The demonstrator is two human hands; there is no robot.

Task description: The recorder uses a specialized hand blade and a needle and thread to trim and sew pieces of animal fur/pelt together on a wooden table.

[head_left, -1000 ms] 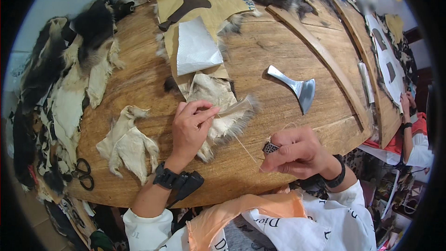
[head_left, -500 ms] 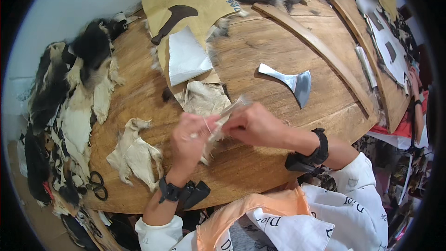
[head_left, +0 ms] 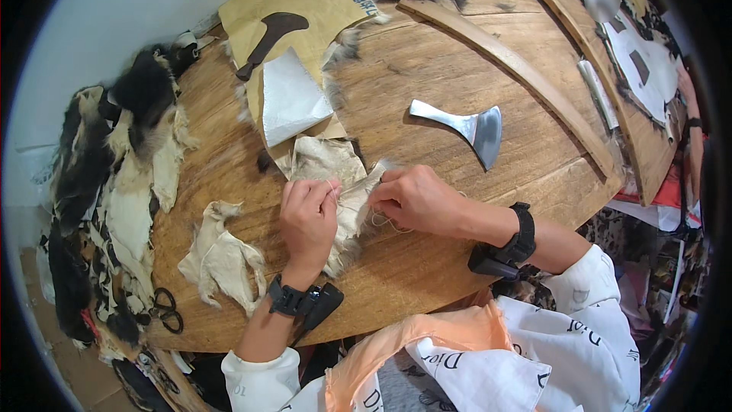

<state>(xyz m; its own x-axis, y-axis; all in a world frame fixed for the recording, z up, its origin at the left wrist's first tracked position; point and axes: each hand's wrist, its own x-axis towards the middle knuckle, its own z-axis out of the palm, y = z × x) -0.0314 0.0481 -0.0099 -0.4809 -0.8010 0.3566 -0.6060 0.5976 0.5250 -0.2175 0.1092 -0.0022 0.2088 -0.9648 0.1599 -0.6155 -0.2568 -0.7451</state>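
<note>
Both hands at work over a broad, grained brown wooden table (head_left: 427,278). Between them: a cream-coloured hide piece with a grey fur fringe (head_left: 328,159), lying near the table's front edge, its narrow right side raised toward the right fingers.

Left hand (head_left: 309,214): thumb and forefinger pinched together, a fine pale thread (head_left: 379,220) showing at the tips. Whether hide is caught in that pinch too, cannot tell. Right hand (head_left: 423,200): fingers curled closed at the hide's raised edge, seemingly pinching it; loose loops of the thread hang just below. No needle made out; too small or hidden.

Step reads as hand-stitching along the edge. To do it well:
- Keep the left pinch near the stitch line, so the thin skin does not pucker.
- Brush the fur to the hair side; strands caught under thread would likely make a lumpy seam.
- Draw slack out evenly. The loops by the right hand look the likeliest place for a snarl.
- Pull snug, not hard; the thread could cut through soft hide.

Silver metal knife with a crescent blade (head_left: 488,137) lies to the right, apart from both hands. Best keep the thread's pull clear of its edge. Black-handled scissors (head_left: 168,311) sit far left, beyond easy reach.
</note>
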